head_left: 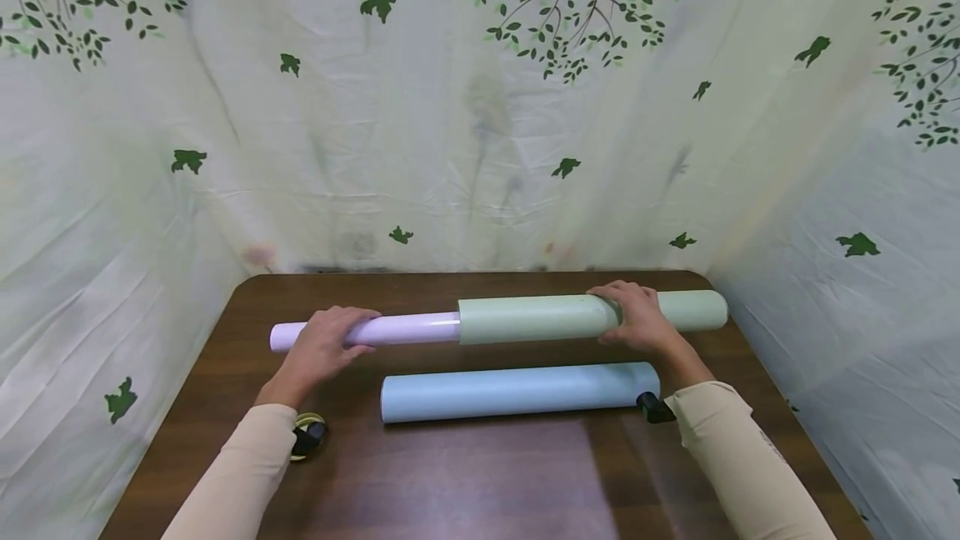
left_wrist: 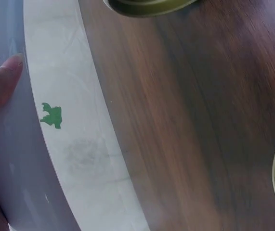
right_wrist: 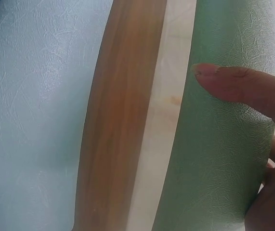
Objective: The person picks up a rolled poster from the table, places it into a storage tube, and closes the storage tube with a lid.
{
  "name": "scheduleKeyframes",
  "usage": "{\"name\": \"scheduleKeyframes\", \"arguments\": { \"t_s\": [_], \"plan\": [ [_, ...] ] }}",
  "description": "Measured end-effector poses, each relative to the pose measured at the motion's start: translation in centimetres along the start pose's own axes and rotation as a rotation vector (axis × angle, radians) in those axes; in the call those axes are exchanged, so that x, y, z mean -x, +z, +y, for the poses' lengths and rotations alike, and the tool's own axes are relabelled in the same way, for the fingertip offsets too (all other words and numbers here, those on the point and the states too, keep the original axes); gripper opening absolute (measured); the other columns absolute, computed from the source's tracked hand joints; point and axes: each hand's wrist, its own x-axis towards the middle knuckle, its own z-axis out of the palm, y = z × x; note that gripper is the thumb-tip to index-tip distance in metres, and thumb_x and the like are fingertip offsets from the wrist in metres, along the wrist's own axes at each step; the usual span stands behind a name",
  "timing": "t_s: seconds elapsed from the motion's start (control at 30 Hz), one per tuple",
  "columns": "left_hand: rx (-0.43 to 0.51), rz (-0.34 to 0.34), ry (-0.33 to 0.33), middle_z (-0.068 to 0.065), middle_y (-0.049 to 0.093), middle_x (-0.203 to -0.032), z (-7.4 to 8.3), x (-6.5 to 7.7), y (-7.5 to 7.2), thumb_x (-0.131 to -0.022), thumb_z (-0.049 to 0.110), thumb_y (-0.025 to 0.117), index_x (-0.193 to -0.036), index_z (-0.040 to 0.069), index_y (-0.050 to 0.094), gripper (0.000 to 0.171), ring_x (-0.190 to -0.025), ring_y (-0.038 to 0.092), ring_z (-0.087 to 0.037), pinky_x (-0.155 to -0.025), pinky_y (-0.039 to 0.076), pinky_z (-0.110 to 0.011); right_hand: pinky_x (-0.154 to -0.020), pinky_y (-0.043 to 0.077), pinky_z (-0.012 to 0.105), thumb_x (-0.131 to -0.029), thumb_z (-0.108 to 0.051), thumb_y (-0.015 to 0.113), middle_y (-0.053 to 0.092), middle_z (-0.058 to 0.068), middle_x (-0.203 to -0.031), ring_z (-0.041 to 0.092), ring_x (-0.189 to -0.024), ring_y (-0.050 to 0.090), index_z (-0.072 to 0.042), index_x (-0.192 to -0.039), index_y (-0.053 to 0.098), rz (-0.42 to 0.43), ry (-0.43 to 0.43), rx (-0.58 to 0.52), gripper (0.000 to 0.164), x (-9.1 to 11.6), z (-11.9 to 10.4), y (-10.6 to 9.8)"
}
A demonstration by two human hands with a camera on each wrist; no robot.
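My left hand [head_left: 322, 348] grips a slim lavender tube [head_left: 416, 328] near its left part, the thumb on the near side. The right hand [head_left: 637, 319] holds a thicker pale green tube [head_left: 532, 319] past its middle, thumb laid along the near side. Both tubes lie in one line, and the lavender tube's right end goes out of sight at the green tube's left end. In the right wrist view, pale sheet shows between the green tube [right_wrist: 209, 159] and the table. A light blue tube [head_left: 517, 392] rests on the table nearer to me.
The brown wooden table [head_left: 450, 482] has rounded far corners. White sheets [head_left: 465, 148] printed with green leaves hang behind it and on both sides. A black, gold-rimmed object [head_left: 307, 437] shows by the left wrist, and a black piece [head_left: 655, 408] by the right wrist overlaps the blue tube's end.
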Motion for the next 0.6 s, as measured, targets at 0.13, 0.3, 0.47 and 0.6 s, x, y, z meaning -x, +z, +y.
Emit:
{"name": "scheduleKeyframes", "arguments": {
  "t_s": [0.13,0.3,0.47,0.6],
  "plan": [
    [-0.002,-0.016,-0.002,-0.012,0.070,-0.107,0.4,-0.4,0.2,-0.069,0.011,0.086,-0.115,0.005,0.066,0.050,-0.095,0.063,-0.032,-0.083,0.047,-0.051,-0.095,0.024,0.057,-0.059,-0.010,0.090,0.058,0.015,-0.121,0.038,-0.114,0.047,-0.009,-0.126,0.061,0.000,-0.001,-0.005,0.072,0.1,0.0,0.0],
    [0.006,-0.035,0.000,-0.011,0.069,-0.107,1.2,-0.7,0.4,-0.072,0.014,0.084,-0.116,0.006,0.066,0.048,-0.096,0.063,-0.031,-0.084,0.046,-0.050,-0.095,0.023,0.057,-0.060,-0.009,0.089,0.058,0.015,-0.121,0.038,-0.114,0.048,-0.009,-0.126,0.061,-0.001,-0.002,-0.011,0.072,0.3,0.2,0.2],
    [0.003,-0.059,0.006,-0.012,0.069,-0.109,2.0,-1.0,0.4,-0.073,0.015,0.084,-0.117,0.006,0.066,0.048,-0.096,0.063,-0.031,-0.085,0.046,-0.050,-0.094,0.024,0.056,-0.060,-0.010,0.090,0.059,0.014,-0.119,0.037,-0.113,0.048,-0.010,-0.126,0.061,0.002,0.002,-0.009,0.072,0.6,0.4,0.5],
    [0.000,-0.066,0.015,-0.011,0.069,-0.108,2.3,-1.2,0.6,-0.073,0.015,0.084,-0.116,0.007,0.066,0.048,-0.096,0.064,-0.031,-0.084,0.047,-0.050,-0.093,0.024,0.057,-0.059,-0.009,0.090,0.059,0.014,-0.119,0.037,-0.112,0.049,-0.010,-0.125,0.061,0.003,-0.002,-0.012,0.072,0.7,0.5,0.7]
  ]
}}
